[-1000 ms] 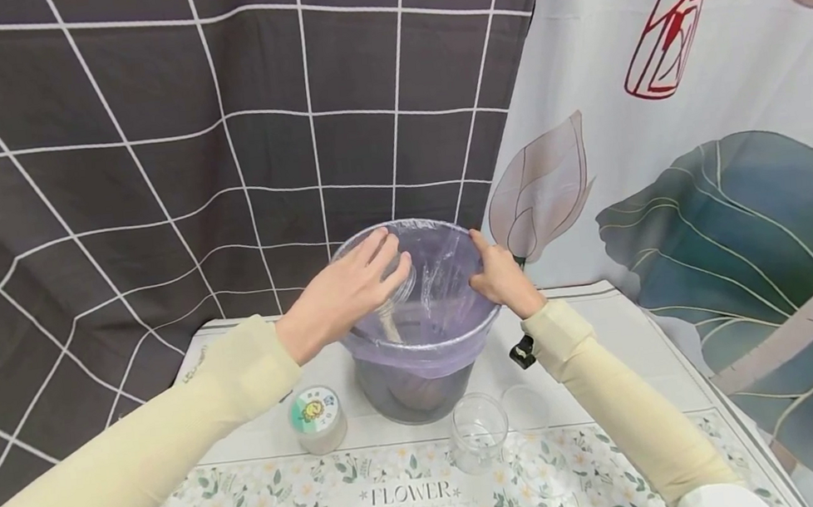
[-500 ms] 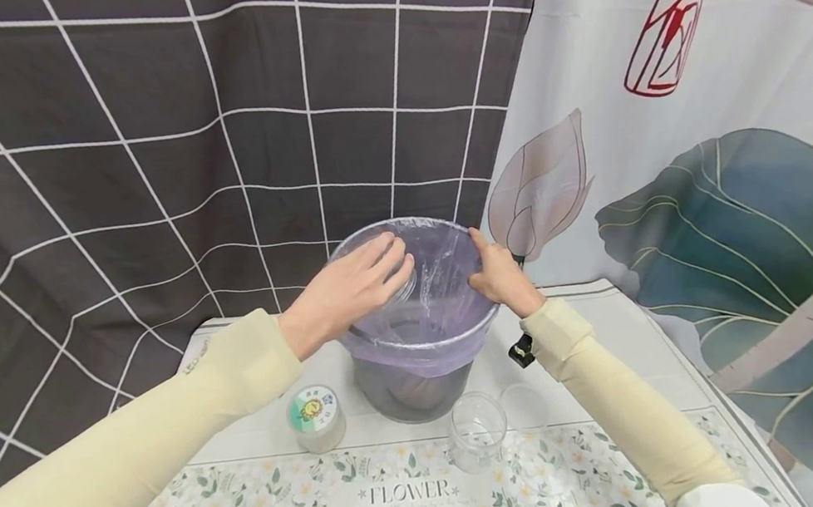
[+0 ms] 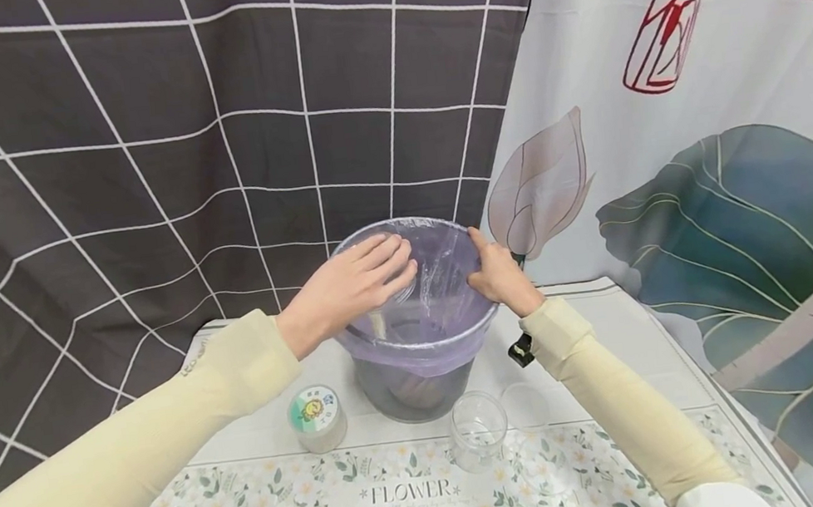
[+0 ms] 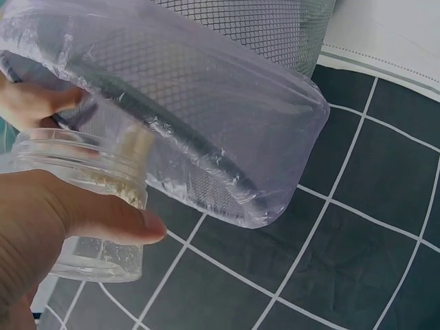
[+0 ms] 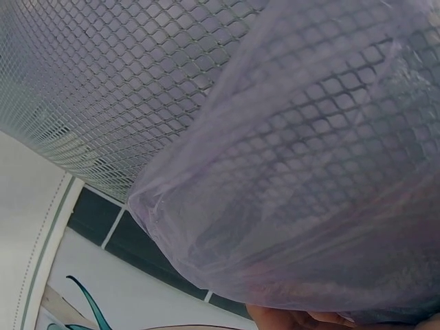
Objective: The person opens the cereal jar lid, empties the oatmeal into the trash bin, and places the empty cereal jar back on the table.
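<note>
And there it is: below the left hand (image 3: 352, 286) we pick up a pale stream (image 3: 378, 323) again, where half a second ago we can barely make one out. The left grip clasps a clear jar (image 4: 96, 168), thumb curled across its side, and we see that jar at the bin's mouth, its own mouth turned inward. Pale crumbs (image 4: 122, 184) are visible inside it, so we judge the pouring to be under way but unfinished.

Across the opening, the right hand (image 3: 503, 276) grasps the rim of the mesh bin (image 3: 411, 397) over its purple liner (image 3: 434, 359), just where we find it in the earlier frames. That looks to us like a steadying hold. The left hand has barely shifted, its fingertips a touch farther in over the opening.

Down on the bench (image 3: 400, 463), no change: we have the green-and-white-lidded tub (image 3: 319, 422) left of the bin, the open clear container (image 3: 479, 425) in front, and a clear disc (image 3: 524, 407) beside that.
</note>
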A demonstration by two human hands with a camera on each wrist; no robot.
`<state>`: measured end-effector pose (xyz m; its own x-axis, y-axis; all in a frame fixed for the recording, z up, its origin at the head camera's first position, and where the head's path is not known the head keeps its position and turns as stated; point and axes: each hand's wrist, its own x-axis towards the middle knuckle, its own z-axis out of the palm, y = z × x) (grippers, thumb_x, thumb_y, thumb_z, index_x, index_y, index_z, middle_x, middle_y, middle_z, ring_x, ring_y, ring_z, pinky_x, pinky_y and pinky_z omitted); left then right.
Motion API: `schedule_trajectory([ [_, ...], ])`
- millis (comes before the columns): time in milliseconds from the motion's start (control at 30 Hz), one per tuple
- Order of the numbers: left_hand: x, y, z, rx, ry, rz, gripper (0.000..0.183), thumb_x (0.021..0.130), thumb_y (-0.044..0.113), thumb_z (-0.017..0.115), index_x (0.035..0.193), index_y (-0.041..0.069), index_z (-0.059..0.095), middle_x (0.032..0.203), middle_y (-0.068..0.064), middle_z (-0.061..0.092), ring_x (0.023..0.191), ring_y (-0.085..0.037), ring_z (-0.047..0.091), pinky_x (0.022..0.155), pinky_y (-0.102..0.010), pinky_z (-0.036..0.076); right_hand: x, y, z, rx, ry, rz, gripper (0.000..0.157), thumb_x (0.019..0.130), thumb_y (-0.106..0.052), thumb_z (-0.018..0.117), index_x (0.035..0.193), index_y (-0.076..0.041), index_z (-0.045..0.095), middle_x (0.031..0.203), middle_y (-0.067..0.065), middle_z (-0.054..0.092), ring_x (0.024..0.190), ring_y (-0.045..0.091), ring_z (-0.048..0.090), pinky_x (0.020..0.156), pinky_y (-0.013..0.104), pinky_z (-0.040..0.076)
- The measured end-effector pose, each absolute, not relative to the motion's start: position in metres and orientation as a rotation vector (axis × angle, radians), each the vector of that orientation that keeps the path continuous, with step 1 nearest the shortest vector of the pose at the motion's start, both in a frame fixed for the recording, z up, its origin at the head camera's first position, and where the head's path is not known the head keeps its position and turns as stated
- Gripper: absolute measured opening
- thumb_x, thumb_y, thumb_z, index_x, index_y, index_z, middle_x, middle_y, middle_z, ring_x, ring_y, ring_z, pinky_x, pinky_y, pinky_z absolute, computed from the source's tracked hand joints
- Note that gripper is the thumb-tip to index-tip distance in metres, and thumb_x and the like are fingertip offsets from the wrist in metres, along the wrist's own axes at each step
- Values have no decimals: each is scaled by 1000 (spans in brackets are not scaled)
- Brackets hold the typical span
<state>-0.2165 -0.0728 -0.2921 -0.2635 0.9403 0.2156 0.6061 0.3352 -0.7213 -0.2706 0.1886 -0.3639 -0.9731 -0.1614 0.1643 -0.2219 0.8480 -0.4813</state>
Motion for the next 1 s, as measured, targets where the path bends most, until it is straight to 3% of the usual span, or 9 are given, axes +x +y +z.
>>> schedule_trajectory([
  [267,-216,-68,-296,-1339,-1817,836,39,86,7,54,125,14,53,129,-7,50,123,-22,41,107,-34,30,-271,189,-365,309,-2908,776,83,68,-3,56,144,0,21,121,36,48,106,43,51,81,50,48],
  [667,-211,-57,-296,-1320,-1710,1007,34,88,17,55,122,20,53,129,-1,49,123,-18,39,106,-33,30,-270,189,-364,327,-2887,789,83,67,-2,56,143,1,22,119,36,49,103,43,53,81,50,48],
  [800,-208,-53,-293,-1301,-1729,1135,71,66,2,76,127,22,47,134,1,44,126,-18,34,107,-33,26,-270,189,-365,325,-2873,781,83,67,-2,57,143,2,23,117,36,50,100,43,54,79,50,49],
  [900,-207,-51,-292,-1292,-1746,1213,98,46,-7,84,130,23,43,136,1,40,128,-18,31,108,-33,24,-270,189,-365,322,-2868,781,83,67,-2,57,143,2,23,118,36,50,100,42,54,79,50,49],
  [1000,-206,-50,-292,-1291,-1732,1269,101,43,-5,85,130,25,43,136,2,40,128,-17,31,108,-33,24,-270,189,-365,320,-2871,782,83,67,-3,57,143,1,23,118,36,50,100,42,54,79,50,49],
])
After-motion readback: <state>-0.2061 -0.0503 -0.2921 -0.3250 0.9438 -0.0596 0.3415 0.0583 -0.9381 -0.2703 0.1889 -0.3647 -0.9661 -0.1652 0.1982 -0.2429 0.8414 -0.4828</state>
